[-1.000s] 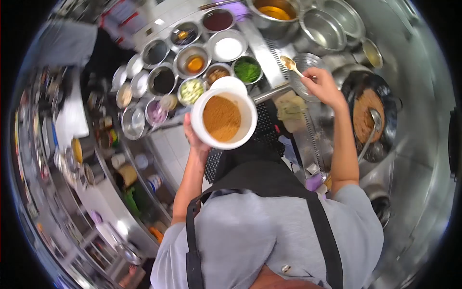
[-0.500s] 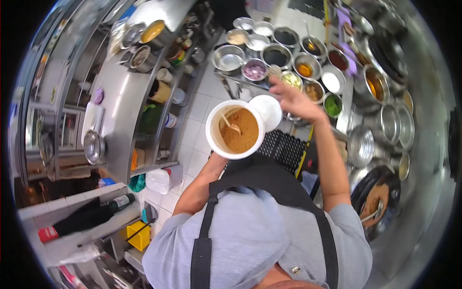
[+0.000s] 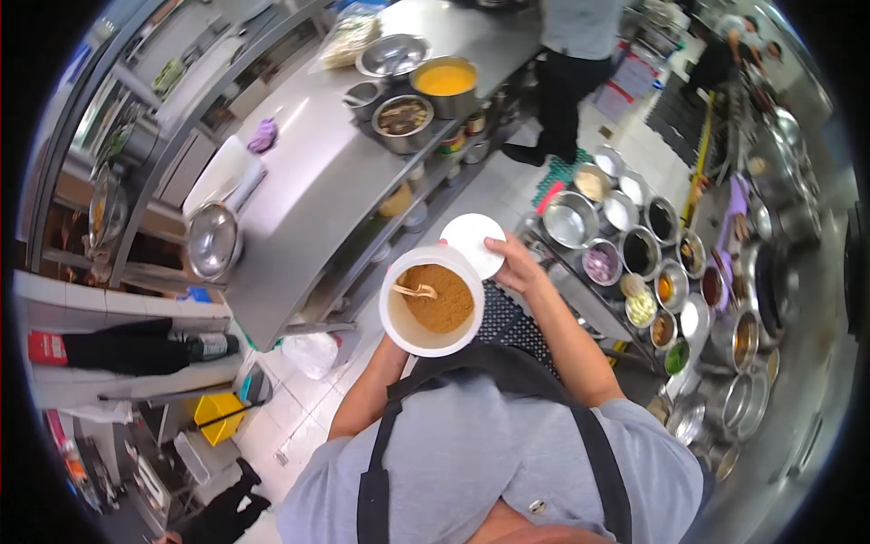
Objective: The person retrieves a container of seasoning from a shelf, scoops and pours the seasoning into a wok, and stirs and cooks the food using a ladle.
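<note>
A white tub [image 3: 391, 317] of brown powder [image 3: 449, 304] is held up in front of my chest, with a small light-coloured spoon [image 3: 417, 291] lying in the powder. My left hand [image 3: 395, 348] supports the tub from its side and underneath; most of its fingers are hidden behind it. A round white lid [image 3: 473, 243] overlaps the tub's far rim. My right hand [image 3: 518, 265] grips the lid's right edge, thumb on top and fingers below.
Several metal bowls of ingredients, including chopped onion [image 3: 601, 263], stand on the right. Left is a steel counter [image 3: 299, 218] with a pot of yellow liquid [image 3: 446, 80] and a colander-like bowl [image 3: 214, 243]. Another person [image 3: 575, 72] stands beyond it. A black mat [image 3: 517, 328] covers some floor.
My right hand, open and blurred over the bowls before, has come back and taken hold of the lid. My body has turned left, so the bowls now appear farther right.
</note>
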A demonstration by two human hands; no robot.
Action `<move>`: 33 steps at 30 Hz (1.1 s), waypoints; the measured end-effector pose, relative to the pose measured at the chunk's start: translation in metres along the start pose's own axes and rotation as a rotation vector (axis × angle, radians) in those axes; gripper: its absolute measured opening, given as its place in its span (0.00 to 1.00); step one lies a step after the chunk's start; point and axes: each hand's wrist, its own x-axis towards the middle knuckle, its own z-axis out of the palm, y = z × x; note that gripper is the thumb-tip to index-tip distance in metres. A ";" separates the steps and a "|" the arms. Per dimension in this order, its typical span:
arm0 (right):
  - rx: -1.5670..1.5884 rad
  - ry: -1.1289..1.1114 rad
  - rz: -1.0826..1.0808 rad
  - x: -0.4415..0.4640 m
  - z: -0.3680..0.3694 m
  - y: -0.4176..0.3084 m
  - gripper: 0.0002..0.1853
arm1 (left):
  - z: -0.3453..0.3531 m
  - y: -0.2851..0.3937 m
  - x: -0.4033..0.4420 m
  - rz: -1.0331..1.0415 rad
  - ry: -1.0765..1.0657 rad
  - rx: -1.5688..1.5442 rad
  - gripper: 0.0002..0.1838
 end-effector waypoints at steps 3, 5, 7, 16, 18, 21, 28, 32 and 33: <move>-0.308 0.355 -0.226 0.066 0.010 -0.011 0.26 | -0.009 0.058 -0.002 0.137 0.034 0.045 0.41; -0.160 0.225 -0.318 0.089 0.007 -0.034 0.28 | -0.013 0.092 -0.013 0.221 0.066 0.100 0.51; -0.106 0.067 -0.267 0.095 0.042 -0.053 0.31 | -0.042 0.115 -0.022 0.286 0.115 0.068 0.47; -1.411 -0.299 -0.508 0.138 0.116 -0.027 0.25 | -0.045 0.110 -0.035 0.394 0.320 0.146 0.42; -1.490 -0.400 -0.500 0.120 0.139 -0.033 0.33 | -0.029 0.095 -0.036 0.401 0.319 0.134 0.42; -1.654 -0.514 -0.540 0.106 0.156 -0.044 0.52 | -0.006 0.085 -0.035 0.384 0.293 0.132 0.43; -1.488 -0.654 -0.586 0.166 0.153 -0.085 0.46 | 0.049 0.088 -0.010 0.685 0.400 0.352 0.42; -1.411 -0.709 -0.534 0.215 0.194 -0.125 0.43 | 0.065 0.123 0.020 0.968 0.469 0.529 0.42; -1.420 -0.718 -0.553 0.227 0.203 -0.131 0.42 | 0.065 0.135 0.024 1.015 0.482 0.560 0.42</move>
